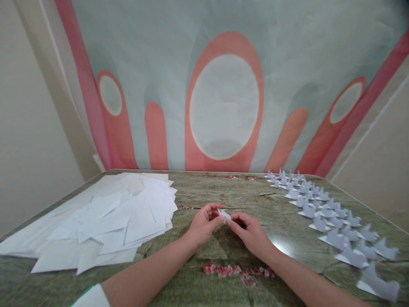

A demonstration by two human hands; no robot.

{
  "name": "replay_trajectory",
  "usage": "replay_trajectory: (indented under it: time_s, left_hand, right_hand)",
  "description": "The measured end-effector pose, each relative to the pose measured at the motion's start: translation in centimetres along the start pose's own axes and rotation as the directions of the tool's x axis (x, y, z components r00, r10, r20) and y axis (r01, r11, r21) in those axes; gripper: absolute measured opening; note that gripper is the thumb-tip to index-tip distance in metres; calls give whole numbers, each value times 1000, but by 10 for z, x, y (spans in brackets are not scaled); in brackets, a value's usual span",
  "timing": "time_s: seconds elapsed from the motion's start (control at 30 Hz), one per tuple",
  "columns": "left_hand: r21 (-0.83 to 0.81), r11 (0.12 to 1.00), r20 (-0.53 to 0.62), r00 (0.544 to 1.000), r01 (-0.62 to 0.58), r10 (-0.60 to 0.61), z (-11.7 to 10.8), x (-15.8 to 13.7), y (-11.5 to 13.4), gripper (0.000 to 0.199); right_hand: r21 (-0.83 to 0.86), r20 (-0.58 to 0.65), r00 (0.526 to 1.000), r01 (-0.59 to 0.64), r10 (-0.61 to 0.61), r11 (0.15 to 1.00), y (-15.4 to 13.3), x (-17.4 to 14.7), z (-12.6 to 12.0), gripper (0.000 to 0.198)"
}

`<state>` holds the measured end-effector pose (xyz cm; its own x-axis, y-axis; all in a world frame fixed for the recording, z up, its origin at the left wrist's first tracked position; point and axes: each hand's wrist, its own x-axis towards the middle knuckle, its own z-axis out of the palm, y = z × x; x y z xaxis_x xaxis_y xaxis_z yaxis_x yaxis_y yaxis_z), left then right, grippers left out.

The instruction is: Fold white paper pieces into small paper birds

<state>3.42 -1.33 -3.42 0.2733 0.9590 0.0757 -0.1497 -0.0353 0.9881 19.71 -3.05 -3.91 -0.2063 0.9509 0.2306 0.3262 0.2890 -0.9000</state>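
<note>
A small folded piece of white paper (225, 215) is held above the table between my two hands. My left hand (205, 224) pinches its left side between thumb and fingers. On the other side, my right hand (249, 232) grips the paper's right end with thumb and forefinger. A pointed tip of the paper sticks up near my left fingertips. The fingers cover part of the paper, so its full shape cannot be made out.
A wide, loose pile of white paper sheets (140, 221) covers the table's left side. Rows of folded white paper figures (334, 238) stand along the right side. The wood-patterned table (179, 273) ends at a wall hung with a printed backdrop (172, 55).
</note>
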Motion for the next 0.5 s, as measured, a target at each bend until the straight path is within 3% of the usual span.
replay_trajectory:
  time_s: [0.13,0.27,0.33,0.4,0.5]
  left_hand:
    - [69,997,22,1000,-23,21,1,-1,-4,35]
    - [289,948,-19,989,-134,146,4,-6,3,50]
    - [474,847,-24,958,-241,286,5,-10,9,53]
    - [608,720,42,919,-335,392,5,-12,15,46]
    - [712,581,161,897,-394,411,3,-13,18,20]
  right_hand:
    - [-94,-134,988,69,-82,993,-1,1,-5,19]
    - [-121,-112,987,105,-118,987,-3,0,-7,16]
    - [-180,-94,980,155,-174,971,-2,-1,-6,13]
    - [-250,-70,961,241,-266,938,0,-2,-5,10]
    - [-299,-23,918,371,-395,879,2,-2,-3,12]
